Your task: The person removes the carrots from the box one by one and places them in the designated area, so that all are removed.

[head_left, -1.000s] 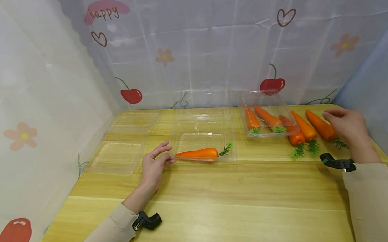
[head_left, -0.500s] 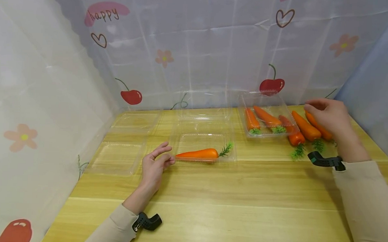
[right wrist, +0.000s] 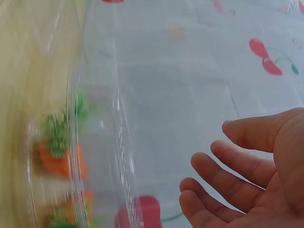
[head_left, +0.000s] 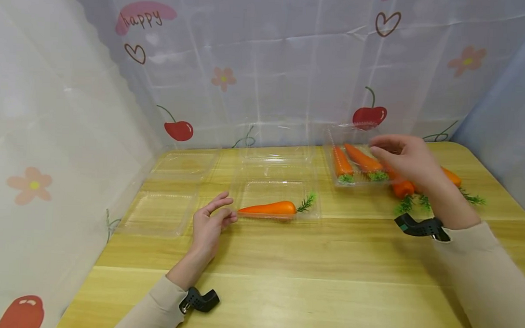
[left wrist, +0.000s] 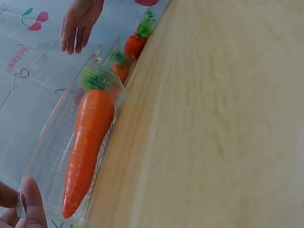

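My left hand point(head_left: 207, 227) pinches the near-left rim of an open clear plastic clamshell box point(head_left: 315, 204) between thumb and fingers. Inside that box lies one carrot point(head_left: 271, 208), its green top pointing right. In the left wrist view the carrot point(left wrist: 88, 147) fills much of the box's length. My right hand point(head_left: 412, 157) is in the air over the right end of another clear box point(head_left: 328, 137), fingers loosely bent and holding nothing. Two carrots point(head_left: 363, 160) show plainly in that right-hand box. The right wrist view shows the empty palm and spread fingers point(right wrist: 228, 183).
Several loose carrots point(head_left: 450, 177) lie at the right, partly hidden behind my right hand and forearm. An open clear box point(head_left: 156, 213) with nothing in it stands at the left. A printed curtain point(head_left: 287, 63) borders the back of the wooden table point(head_left: 306, 281).
My right hand has moved left, from beside the rightmost loose carrot to over the right-hand box. My left hand and the box it pinches have stayed in place.
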A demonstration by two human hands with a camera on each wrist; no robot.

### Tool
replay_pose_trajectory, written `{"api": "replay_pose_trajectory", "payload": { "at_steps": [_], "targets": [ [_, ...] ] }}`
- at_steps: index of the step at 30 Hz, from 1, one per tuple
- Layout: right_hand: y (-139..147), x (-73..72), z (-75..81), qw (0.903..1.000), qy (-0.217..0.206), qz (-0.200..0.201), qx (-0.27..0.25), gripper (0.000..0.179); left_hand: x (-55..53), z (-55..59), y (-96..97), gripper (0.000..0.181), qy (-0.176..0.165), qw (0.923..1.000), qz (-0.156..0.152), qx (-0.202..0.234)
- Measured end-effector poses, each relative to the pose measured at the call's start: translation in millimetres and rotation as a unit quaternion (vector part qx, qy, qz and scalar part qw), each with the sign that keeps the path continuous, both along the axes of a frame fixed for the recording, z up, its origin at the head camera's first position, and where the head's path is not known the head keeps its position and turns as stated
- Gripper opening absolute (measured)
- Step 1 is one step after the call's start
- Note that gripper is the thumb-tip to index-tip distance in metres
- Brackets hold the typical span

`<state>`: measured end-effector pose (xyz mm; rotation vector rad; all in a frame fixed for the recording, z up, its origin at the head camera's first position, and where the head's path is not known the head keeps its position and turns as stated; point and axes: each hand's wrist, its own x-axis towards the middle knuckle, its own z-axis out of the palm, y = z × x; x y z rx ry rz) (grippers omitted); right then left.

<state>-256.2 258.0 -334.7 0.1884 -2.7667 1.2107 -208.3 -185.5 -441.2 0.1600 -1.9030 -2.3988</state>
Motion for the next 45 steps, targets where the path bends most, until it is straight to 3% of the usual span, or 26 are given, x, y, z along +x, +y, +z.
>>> {"api": "replay_pose_trajectory", "payload": {
  "at_steps": [6, 10, 17, 24, 33, 40, 45],
  "targets": [
    [-28, 3.8, 1.0, 0.9974, -0.022, 0.064, -0.025, 0.044, 0.3, 0.0, 0.2, 0.036, 0.002, 1.0, 0.001, -0.001],
    [-42, 5.0, 0.4, 0.9907, -0.045, 0.119, -0.049, 0.04, 0.0, -0.4, 0.1, 0.036, 0.001, 1.0, 0.0, -0.003],
    [-64, 0.7, -5.6, 0.9651, -0.124, 0.218, -0.075, 0.039, -0.6, 0.2, 0.0, 0.036, 0.001, 1.0, 0.001, -0.003],
    [-87, -9.2, -16.3, 0.9413, -0.154, 0.285, -0.094, 0.04, -0.3, 3.2, 0.6, 0.036, 0.001, 1.0, 0.002, -0.003],
    [-117, -24.2, -23.8, 0.9162, -0.201, 0.334, -0.094, 0.042, 0.2, 0.4, 0.4, 0.036, -0.001, 1.0, 0.001, -0.006],
    [-143, -32.7, -26.8, 0.9106, -0.219, 0.342, -0.078, 0.039, -0.4, -0.7, 0.0, 0.036, 0.001, 1.0, 0.003, -0.005],
    [-161, -39.1, -30.5, 0.9017, -0.242, 0.354, -0.055, 0.042, -0.6, -0.5, 0.3, 0.036, 0.005, 1.0, 0.003, -0.004]
  ]
}}
